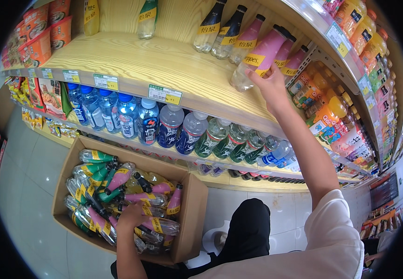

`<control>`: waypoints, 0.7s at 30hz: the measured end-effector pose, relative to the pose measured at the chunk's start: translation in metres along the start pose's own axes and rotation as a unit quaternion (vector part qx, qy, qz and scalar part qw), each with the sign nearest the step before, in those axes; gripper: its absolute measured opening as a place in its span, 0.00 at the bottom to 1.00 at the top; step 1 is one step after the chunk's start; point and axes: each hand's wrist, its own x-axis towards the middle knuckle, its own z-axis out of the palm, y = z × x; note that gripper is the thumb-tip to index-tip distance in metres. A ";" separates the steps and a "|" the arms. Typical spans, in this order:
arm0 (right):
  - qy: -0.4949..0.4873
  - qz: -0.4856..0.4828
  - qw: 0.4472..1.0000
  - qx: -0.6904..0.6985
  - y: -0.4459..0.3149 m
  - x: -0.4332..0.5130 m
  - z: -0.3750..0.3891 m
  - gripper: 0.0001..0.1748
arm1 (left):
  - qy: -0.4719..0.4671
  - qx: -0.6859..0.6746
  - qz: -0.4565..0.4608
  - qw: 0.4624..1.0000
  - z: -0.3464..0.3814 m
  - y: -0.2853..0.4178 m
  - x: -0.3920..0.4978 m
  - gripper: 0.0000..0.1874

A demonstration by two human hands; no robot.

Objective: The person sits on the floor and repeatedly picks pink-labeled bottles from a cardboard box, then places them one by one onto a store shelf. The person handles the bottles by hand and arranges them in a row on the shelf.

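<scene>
My right hand [269, 82] grips the lower part of a clear plastic drink bottle with a pink-and-yellow wrapper [267, 47]. The bottle leans over the wooden shelf [173, 57], in front of other pink-wrapped bottles [248, 40]. Beside these stand two clear bottles with black tops [208, 28]. Down at the left, my left hand [131, 214] reaches into an open cardboard box [191, 209] on the floor. Bottles with pink, green, black and yellow wrappers lie jumbled in it. My left fingers are hidden among pink-wrapped bottles [164, 226], so their grip does not show.
A green-wrapped bottle [148, 19] and a yellow one [91, 17] stand farther left, near orange noodle tubs [35, 45]. Price tags [165, 94] line the shelf edge. Below are blue-capped bottles [128, 115]. Juice bottles [330, 108] fill shelves on the right. A white stool [210, 240] is near my knee.
</scene>
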 end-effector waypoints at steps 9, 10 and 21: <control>0.076 0.027 0.991 -0.107 0.036 0.039 0.000 0.39 | 0.009 -0.007 0.014 1.000 0.003 -0.004 0.004 0.44; 0.090 0.026 0.987 -0.127 0.045 0.045 -0.007 0.40 | 0.013 -0.006 0.019 1.000 0.005 -0.004 0.006 0.44; 0.116 0.045 0.973 -0.195 0.055 0.068 0.019 0.52 | -0.019 0.034 0.008 0.999 -0.002 0.005 0.003 0.42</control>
